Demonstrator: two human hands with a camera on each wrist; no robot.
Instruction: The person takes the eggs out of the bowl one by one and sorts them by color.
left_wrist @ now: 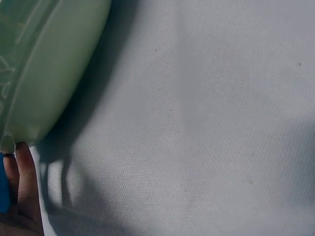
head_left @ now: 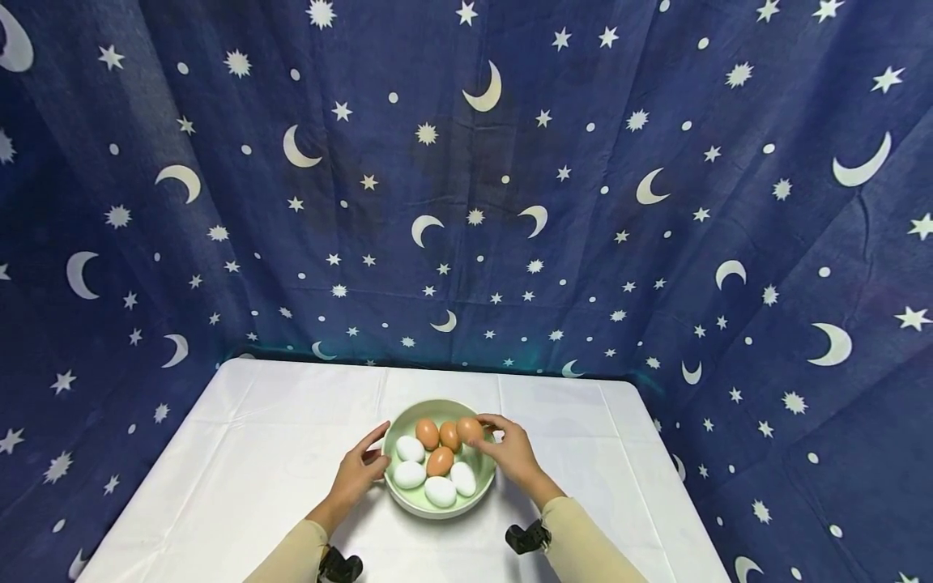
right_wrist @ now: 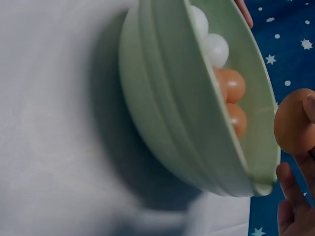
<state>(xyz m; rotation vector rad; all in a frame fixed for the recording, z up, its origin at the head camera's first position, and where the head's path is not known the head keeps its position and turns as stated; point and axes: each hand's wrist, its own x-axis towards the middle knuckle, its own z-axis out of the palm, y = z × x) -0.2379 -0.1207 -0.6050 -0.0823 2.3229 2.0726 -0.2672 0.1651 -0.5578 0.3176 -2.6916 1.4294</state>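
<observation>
A pale green bowl on the white table holds several white eggs and three brown eggs. At its left side my left hand holds the rim, index finger stretched along the edge and thumb tip over it. In the left wrist view its fingertips meet the bowl's edge. Over the right part of the bowl, my right hand pinches another brown egg between thumb and fingers. The right wrist view shows this held egg above the rim.
A white cloth covers the table. Behind and on both sides hangs a dark blue curtain with moons and stars. Dark wrist devices sit on both cuffs.
</observation>
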